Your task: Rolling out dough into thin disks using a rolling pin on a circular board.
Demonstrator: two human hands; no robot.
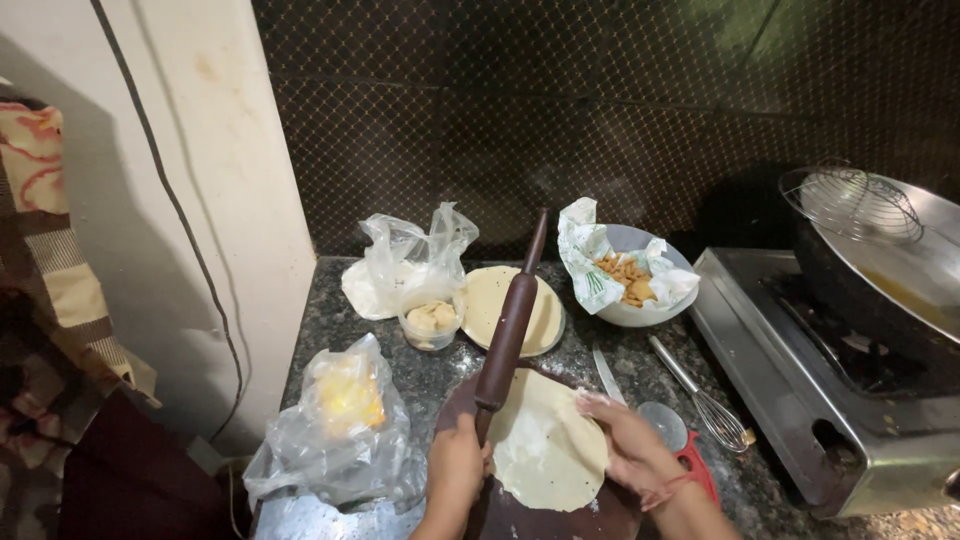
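Likely, the thin dough round at lower centre tears: right hand fingers lie pressed flat on it, left hand fingers wrapped around the upright rolling pin.

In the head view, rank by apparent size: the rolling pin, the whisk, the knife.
1. rolling pin, held by the left hand
2. whisk
3. knife, partly hidden by the dough disc, so unsure

A single head-worn camera looks steeply down and forward at a dark stone bench. It sits close above the person's hands at the bottom edge, and faces a tiled wall beyond them.
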